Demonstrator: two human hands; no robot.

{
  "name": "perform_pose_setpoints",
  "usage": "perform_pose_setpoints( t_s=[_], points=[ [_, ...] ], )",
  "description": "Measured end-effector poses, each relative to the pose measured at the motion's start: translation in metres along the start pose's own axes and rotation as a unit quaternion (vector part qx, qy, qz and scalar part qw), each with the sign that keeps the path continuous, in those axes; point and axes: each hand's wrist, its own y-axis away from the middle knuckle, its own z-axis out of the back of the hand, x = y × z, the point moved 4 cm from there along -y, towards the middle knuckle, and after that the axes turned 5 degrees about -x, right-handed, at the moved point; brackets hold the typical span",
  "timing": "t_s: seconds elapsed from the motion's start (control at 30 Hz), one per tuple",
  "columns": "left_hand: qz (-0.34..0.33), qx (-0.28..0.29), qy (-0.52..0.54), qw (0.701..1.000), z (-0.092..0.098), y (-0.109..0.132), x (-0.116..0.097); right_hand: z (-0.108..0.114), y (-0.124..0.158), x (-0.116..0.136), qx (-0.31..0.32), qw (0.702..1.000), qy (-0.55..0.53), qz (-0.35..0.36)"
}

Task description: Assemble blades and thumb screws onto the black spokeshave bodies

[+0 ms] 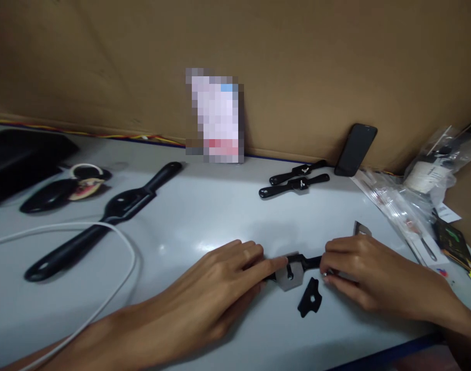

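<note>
A black spokeshave [312, 263] lies on the table with a flat metal blade [291, 276] on its middle. My left hand [235, 275] is closed around its left handle, and the index finger presses on the blade near a dark slot. My right hand [359, 268] is closed at the far end of the other handle; a small shiny bit shows at its fingertips, too small to name. Just in front of the blade lies a loose black cap plate [310, 299] with a hole. A second metal blade [361, 228] shows partly behind my right hand.
Two small spokeshaves [295, 185] lie toward the back, near a phone [355, 149] leaning on the cardboard wall. A large black spokeshave-shaped piece [127, 203] and a white cable [131, 247] are at left, beside a computer mouse [48, 196]. Plastic packets [405, 216] fill the right.
</note>
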Motion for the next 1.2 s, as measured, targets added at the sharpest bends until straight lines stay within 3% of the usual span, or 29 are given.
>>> perform_pose_setpoints(
  t_s=[0.07,0.2,0.33,0.5,0.73,0.97,1.2],
  points=[
    [-0.002,0.0,-0.001,1.0,0.0,0.0,0.0,-0.001,0.0,0.003,-0.004,0.999,0.033,0.011],
    [-0.002,-0.003,-0.007,1.0,0.001,0.001,0.002,-0.008,0.003,0.016,0.025,0.998,-0.001,0.051],
    [-0.002,-0.006,-0.012,1.0,0.0,0.002,0.002,-0.016,0.007,0.022,0.052,0.997,0.029,0.042],
    [0.001,-0.002,-0.008,1.0,-0.004,0.004,0.002,-0.015,0.006,0.023,0.028,0.997,0.054,0.055],
    [-0.001,-0.002,-0.014,1.0,-0.002,0.004,0.002,-0.017,0.005,0.037,-0.007,0.984,0.101,0.144],
    [0.0,0.007,-0.013,1.0,-0.001,0.002,0.002,-0.021,0.008,0.044,0.008,0.988,0.05,0.144],
    [0.004,0.017,-0.012,1.0,-0.001,0.001,0.002,-0.02,0.008,0.037,-0.048,0.986,0.09,0.133]
  ],
)
